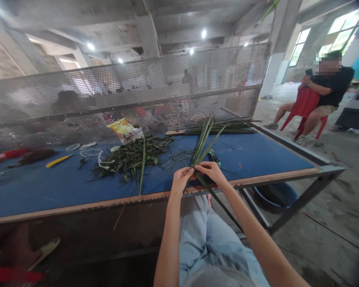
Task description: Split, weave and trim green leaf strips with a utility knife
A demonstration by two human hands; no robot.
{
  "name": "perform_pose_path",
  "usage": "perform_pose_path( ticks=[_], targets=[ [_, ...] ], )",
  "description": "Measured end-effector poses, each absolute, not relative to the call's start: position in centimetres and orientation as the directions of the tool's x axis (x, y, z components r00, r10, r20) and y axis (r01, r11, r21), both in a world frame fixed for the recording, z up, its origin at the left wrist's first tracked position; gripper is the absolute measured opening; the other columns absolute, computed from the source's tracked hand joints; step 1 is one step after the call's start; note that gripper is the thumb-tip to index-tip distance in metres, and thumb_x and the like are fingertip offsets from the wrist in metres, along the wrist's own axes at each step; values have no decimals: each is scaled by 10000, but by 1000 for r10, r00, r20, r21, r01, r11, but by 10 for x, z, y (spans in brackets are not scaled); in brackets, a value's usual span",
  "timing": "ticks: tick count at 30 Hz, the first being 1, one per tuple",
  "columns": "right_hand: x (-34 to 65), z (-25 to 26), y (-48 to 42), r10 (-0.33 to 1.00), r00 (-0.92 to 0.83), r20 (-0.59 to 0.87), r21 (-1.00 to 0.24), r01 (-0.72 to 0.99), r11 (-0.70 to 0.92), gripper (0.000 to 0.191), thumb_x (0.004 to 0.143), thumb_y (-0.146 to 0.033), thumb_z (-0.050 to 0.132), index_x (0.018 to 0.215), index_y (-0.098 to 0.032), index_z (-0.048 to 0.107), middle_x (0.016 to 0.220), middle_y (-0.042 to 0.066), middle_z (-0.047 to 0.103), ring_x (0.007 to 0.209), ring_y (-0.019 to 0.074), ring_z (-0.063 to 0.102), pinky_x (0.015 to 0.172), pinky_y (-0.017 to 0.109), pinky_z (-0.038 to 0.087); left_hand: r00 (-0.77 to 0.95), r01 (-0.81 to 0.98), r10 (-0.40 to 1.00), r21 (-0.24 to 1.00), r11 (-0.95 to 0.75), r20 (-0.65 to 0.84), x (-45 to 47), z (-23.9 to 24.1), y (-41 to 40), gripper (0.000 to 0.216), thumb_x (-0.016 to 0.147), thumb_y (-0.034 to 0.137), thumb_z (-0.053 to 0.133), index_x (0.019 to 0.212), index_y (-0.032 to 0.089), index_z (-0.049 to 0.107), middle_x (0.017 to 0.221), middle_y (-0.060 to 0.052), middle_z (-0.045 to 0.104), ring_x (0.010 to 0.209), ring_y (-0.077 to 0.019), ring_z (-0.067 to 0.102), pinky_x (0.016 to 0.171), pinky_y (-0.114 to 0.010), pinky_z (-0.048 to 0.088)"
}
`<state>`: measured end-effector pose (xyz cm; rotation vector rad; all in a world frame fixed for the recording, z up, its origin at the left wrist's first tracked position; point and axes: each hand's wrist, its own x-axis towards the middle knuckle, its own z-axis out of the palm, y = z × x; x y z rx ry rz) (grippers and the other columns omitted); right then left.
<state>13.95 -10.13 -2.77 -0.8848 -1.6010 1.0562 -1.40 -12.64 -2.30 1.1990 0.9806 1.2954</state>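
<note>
Long green palm-like leaf strips (204, 139) fan upward from between my two hands at the front edge of the blue table. My left hand (182, 178) pinches the strips low down, where they cross. Close beside it, my right hand (212, 172) also has its fingers closed on the strips. One strip (218, 200) hangs down past my right wrist toward my lap. Just behind my right hand lies a small black and teal tool (214, 158), partly hidden by the leaves. How the strips are joined between my fingertips cannot be made out.
A heap of cut leaves (134, 156) lies left of my hands, with white cord (100, 156) and a yellow-handled tool (58, 160) beyond. More long leaves (227, 128) lie along the perforated metal screen (167, 87). A blue basin (277, 196) stands below; a person (332, 83) sits at right.
</note>
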Motion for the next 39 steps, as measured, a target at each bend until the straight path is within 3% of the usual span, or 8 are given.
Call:
perform_pose_path(
  ticks=[20,26,34,39],
  targets=[
    [140,-30,-101,927,-229,297,-946,63,318,393,705,-513,644,564,-149,594,528,-8,488,528,110,432,478,231,339,137,-130,982,985,-112,129,-14,-23,-130,384,594,341,779,881,101,695,826,-101,720,752,-217,671,737,-344,535],
    [141,-32,-99,923,-220,315,-937,81,339,392,708,-521,635,573,-155,602,532,-3,510,528,115,444,483,236,348,175,-105,970,983,-151,168,-16,-22,-133,441,526,258,818,922,113,690,917,-104,718,843,-227,668,820,-336,505],
    [139,-28,-103,922,-222,316,-938,72,339,408,710,-524,629,551,-150,589,518,-9,487,521,111,426,484,238,329,134,-130,984,986,-101,118,-14,-24,-130,374,631,384,754,871,103,698,828,-103,721,743,-211,672,732,-334,536],
    [140,-30,-103,919,-236,315,-938,70,340,417,711,-539,622,565,-150,593,528,-9,489,534,109,428,488,233,340,134,-136,988,989,-60,78,-14,-22,-128,360,611,386,767,826,104,707,782,-91,720,721,-212,673,740,-345,538]
  ],
)
